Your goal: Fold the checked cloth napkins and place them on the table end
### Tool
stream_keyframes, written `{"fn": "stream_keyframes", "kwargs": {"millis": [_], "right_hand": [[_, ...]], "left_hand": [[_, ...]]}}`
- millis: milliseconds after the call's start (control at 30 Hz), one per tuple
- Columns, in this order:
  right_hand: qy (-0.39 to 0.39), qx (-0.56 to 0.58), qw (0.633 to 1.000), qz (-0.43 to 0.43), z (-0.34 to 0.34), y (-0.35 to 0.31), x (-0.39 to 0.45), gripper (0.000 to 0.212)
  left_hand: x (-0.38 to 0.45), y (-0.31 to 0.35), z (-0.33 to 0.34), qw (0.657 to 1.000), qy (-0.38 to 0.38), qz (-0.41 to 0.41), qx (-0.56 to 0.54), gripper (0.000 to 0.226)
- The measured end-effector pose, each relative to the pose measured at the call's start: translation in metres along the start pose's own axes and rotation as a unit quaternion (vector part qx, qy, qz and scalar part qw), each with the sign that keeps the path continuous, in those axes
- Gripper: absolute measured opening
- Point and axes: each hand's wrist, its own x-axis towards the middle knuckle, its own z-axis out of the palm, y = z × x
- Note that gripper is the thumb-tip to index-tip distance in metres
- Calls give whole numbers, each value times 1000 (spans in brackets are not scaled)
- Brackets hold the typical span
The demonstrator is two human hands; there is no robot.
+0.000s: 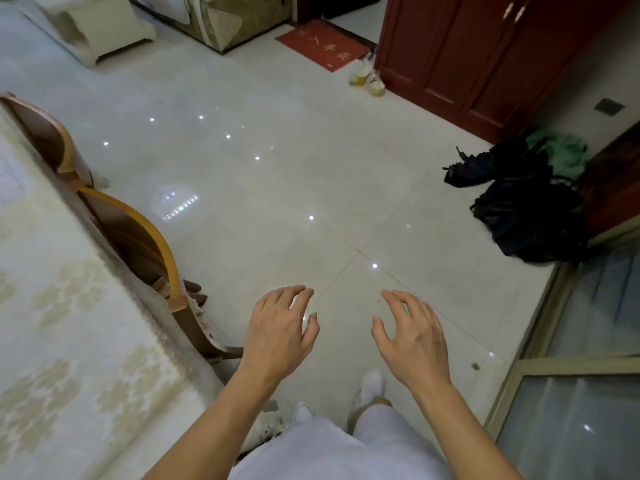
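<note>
Both my left hand (pixel 280 336) and right hand (pixel 414 337) hover palm-down, fingers loosely spread and released, above the glossy tiled floor (pixel 277 188); cloth-covered table (pixel 52 306) left of them.

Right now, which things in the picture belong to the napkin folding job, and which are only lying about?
Job:
- table with the cream patterned cloth
- left hand and right hand, both empty
- no checked napkin is in view

Lying about:
- curved wooden chairs
- dark umbrellas on the floor
- green cloth
- red doormat
- dark red wooden cabinet
</note>
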Motion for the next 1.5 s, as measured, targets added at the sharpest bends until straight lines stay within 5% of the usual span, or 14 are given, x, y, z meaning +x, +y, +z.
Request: {"fn": "stream_keyframes", "kwargs": {"millis": [733, 1133, 1500], "right_hand": [[-126, 48, 966, -222, 31, 67, 374, 49], [-178, 74, 919, -345, 111, -48, 483, 48], [-176, 65, 891, -413, 196, -225, 620, 46]], "left_hand": [[275, 20, 50, 964, 30, -263, 32, 38], [322, -79, 34, 920, 73, -380, 61, 36], [400, -266, -10, 893, 102, -435, 64, 35]]}}
